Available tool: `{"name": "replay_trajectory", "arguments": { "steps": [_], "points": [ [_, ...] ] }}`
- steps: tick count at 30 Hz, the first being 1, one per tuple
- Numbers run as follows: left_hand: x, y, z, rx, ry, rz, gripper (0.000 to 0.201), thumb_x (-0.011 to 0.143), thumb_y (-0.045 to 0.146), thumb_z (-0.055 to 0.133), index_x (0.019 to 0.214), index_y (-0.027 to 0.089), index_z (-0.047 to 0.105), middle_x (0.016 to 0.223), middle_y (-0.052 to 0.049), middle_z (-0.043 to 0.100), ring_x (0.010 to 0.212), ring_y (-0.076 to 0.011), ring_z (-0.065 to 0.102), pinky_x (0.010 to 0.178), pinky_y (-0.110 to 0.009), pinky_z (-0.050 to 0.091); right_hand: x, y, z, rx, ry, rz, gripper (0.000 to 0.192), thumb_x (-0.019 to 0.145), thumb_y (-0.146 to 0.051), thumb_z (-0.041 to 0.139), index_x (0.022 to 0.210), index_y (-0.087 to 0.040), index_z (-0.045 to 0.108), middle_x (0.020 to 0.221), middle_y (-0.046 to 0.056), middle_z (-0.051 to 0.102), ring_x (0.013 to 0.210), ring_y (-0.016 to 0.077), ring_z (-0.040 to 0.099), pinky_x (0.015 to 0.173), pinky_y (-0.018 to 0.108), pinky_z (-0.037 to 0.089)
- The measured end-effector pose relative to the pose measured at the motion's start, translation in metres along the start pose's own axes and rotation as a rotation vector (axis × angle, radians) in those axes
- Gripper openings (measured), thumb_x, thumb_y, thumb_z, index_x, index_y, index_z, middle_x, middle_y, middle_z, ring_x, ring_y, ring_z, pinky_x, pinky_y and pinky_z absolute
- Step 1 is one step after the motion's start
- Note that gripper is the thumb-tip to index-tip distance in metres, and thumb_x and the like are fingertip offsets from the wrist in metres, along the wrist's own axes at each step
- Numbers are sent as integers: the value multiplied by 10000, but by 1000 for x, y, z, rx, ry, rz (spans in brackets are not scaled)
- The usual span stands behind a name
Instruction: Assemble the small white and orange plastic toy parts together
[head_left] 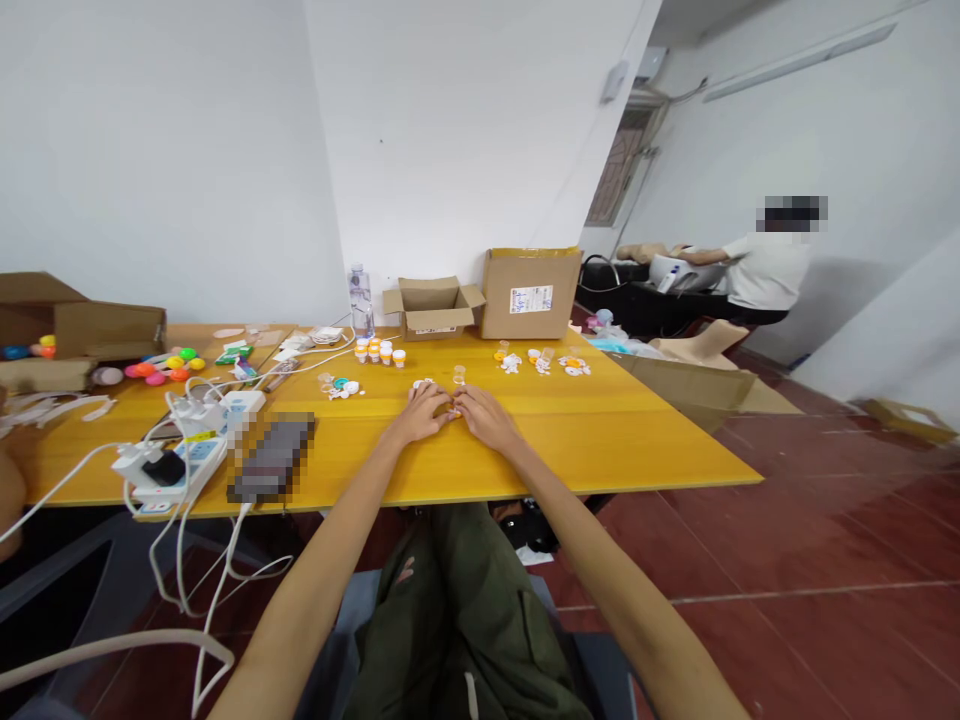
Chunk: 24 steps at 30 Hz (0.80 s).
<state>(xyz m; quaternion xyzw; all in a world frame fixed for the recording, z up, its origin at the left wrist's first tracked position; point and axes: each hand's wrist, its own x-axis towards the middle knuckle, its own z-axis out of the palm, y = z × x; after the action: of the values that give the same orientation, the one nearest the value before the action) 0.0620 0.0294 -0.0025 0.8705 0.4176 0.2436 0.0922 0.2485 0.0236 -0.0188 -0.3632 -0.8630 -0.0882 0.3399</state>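
My left hand and my right hand meet low over the yellow wooden table, fingers curled and closed. Between their fingertips shows a small orange-and-white piece, mostly covered by the fingers. Just beyond my right hand stands a small clear cup. Small white pieces lie just past my left fingers, partly hidden by them. Farther back, several small jars with orange and white parts stand grouped together.
Small piles of white and orange parts lie at right; teal and white ones lie at left. Behind stand an open carton, a larger box and a bottle. A power strip with cables and a phone lie left.
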Motion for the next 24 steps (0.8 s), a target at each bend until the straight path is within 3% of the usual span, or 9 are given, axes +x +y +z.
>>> {"name": "replay_trajectory", "arguments": {
  "steps": [24],
  "points": [
    [0, 3, -3, 26, 9, 24, 246, 918, 405, 551, 1094, 290, 681, 1146, -44, 593, 1136, -256, 462, 1009, -430, 366, 3, 1, 4, 78, 12, -13, 170, 934, -126, 473, 843, -224, 577, 961, 76, 644, 919, 208, 595, 845, 343, 485]
  ]
}}
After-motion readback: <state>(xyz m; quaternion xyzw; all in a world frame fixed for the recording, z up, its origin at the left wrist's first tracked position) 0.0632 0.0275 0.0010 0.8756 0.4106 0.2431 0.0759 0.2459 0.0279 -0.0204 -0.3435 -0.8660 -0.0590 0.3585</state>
